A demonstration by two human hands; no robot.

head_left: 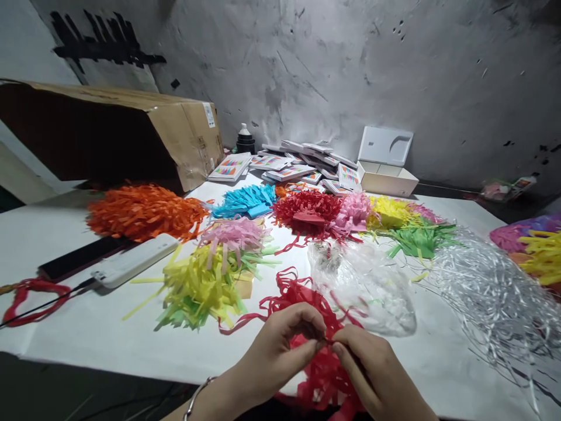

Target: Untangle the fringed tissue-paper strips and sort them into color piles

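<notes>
Red paper fringe (322,374) lies across the table's front edge, with loose strips curling out to the left and up. Above it, my left hand (280,348) pinches a thin dark red twisted piece between thumb and forefinger. My right hand (377,365) grips the same piece just to the right, its fingertips close to those of my left hand. Directly behind the hands rests a clear plastic bag (372,292). To the left of my left hand sits a yellow and green fringe bundle (199,283), with a pink fringe (236,237) on its upper edge.
An open cardboard box (188,137) stands at the back left. Flat printed packs (289,169) are piled by the wall beside a white box (388,175). Orange fringe (144,210) and a white power strip (135,260) lie left, silver strands (495,292) right.
</notes>
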